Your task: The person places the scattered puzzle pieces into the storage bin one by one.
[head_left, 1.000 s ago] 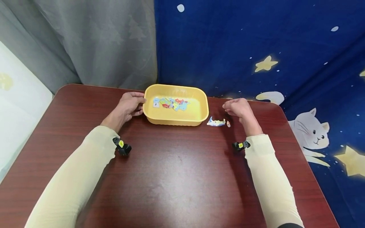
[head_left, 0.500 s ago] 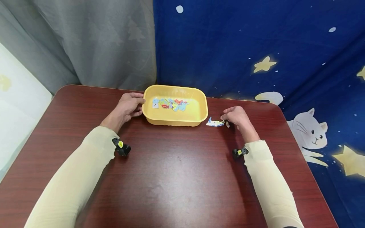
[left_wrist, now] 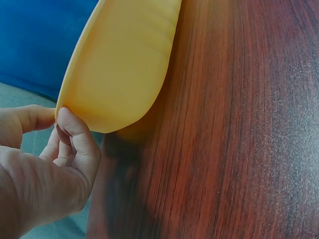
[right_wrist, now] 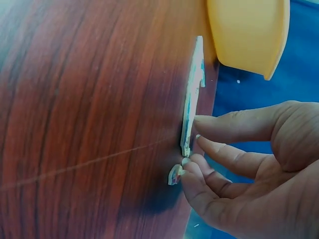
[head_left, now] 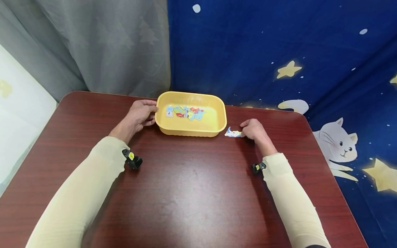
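Observation:
My left hand (head_left: 140,115) pinches the left end of a yellow plastic tub (head_left: 190,132), thumb on one side of the rim and fingers on the other, as the left wrist view shows. Several colourful flat cut-out pieces (head_left: 187,113) lie inside the tub. Right of it, my right hand (head_left: 254,129) reaches down at the end of a white-and-blue cut-out piece (head_left: 232,133) on the table. In the right wrist view its fingertips are at that long piece (right_wrist: 191,104) and a small cut-out piece (right_wrist: 174,175), with thumb and forefinger a little apart. The head view hides the small piece.
The dark red wooden table (head_left: 186,186) reaches back to a grey curtain (head_left: 124,48) and a blue curtain (head_left: 248,51) with stars and a cat. The tub stands near the table's back edge. Each wrist wears a small black camera (head_left: 132,159).
My right hand has come down and slightly left, onto the cut-out pieces, covering the small one in the head view. The left hand and the tub have stayed in place.

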A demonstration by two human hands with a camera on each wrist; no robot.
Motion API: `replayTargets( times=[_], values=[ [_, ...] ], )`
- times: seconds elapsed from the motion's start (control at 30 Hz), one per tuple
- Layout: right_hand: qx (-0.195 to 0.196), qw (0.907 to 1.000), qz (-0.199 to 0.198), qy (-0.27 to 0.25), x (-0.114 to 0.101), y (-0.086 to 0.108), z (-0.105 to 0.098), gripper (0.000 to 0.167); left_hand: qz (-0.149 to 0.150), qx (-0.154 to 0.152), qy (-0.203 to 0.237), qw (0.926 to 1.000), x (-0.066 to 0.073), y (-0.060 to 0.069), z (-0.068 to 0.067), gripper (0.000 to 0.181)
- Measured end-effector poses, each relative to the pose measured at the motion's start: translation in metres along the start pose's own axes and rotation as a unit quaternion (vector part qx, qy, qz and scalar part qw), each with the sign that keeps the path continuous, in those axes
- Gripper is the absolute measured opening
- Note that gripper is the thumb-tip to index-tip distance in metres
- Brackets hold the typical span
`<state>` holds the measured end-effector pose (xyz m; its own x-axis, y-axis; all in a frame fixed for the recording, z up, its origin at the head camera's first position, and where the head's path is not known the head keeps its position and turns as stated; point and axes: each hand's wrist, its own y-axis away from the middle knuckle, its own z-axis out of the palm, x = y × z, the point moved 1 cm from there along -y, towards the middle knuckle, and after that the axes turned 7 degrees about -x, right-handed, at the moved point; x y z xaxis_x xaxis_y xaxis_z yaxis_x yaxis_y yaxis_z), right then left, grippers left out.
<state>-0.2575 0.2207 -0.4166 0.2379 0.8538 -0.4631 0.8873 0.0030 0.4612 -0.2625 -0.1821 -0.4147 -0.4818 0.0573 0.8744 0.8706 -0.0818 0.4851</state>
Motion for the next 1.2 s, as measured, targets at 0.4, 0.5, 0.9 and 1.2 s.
replayTargets(
  times=[0.4,0.5,0.9,1.2],
  values=[
    [0.012,0.9984,-0.003,0.055,-0.001,-0.005,0.001,0.034,0.003,-0.002,0.006,1.0,0.0,-0.001,0.0,0.036],
    [0.007,0.9988,-0.002,0.049,0.0,-0.006,0.001,0.032,0.004,0.001,0.006,1.0,0.0,-0.001,0.0,0.036],
    [-0.07,0.9968,-0.011,-0.036,0.006,-0.005,-0.004,0.033,-0.003,0.003,0.004,1.0,-0.001,0.0,-0.001,0.036],
    [-0.134,0.9877,-0.035,-0.072,0.008,-0.005,-0.01,0.049,-0.005,0.002,-0.005,1.0,0.0,0.0,-0.001,0.037]
  ],
)
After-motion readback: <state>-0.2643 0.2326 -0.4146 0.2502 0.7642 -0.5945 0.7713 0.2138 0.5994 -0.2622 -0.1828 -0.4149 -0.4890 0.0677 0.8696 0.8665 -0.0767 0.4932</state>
